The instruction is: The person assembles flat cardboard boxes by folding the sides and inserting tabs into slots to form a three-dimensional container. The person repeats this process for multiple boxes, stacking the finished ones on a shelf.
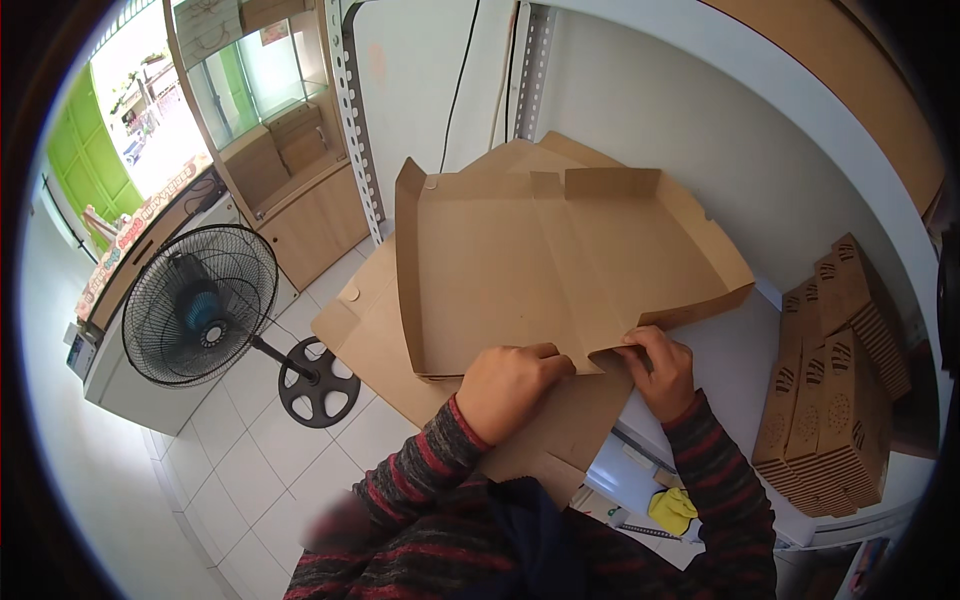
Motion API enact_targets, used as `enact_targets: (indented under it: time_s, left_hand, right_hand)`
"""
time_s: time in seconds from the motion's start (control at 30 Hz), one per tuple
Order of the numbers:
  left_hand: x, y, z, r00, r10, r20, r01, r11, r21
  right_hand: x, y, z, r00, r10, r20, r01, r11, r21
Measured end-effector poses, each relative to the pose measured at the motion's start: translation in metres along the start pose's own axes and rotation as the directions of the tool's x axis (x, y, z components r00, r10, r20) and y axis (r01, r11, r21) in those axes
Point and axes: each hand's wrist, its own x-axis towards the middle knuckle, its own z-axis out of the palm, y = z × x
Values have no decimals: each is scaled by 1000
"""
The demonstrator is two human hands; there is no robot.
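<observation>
A flat brown cardboard box blank, partly folded with its side walls raised, lies on a white table in front of the person. The left hand curls closed over the box's near edge, fingers pinching the cardboard. The right hand grips a near corner flap, fingers bent around it. To the right stand stacks of flat brown cardboard blanks with dark printed marks. A small yellow object lies below the table edge.
</observation>
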Motion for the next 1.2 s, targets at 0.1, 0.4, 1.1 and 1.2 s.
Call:
enact_targets:
  time_s: [0.1, 0.4, 1.1, 1.2]
  left_hand:
    - [1, 1, 0, 999, 28, -42, -28, 1000, -2]
    - [-3, 19, 10, 992, 35, -122, -42, 998, -48]
    - [13, -3, -2, 998, -64, 6, 65, 995, -80]
    - [14, -4, -2, 996, -89, -6, 88, 994, -63]
  right_hand:
    - [-3, 1, 1, 992, 121, -27, -116, 983, 143]
    - [20, -22, -23, 990, -70, 122, 61, 995, 73]
    - [22, -28, -2, 931, -308, 195, 293, 950, 105]
    - [21, -27, -2, 932, -316, 179, 302, 948, 101]
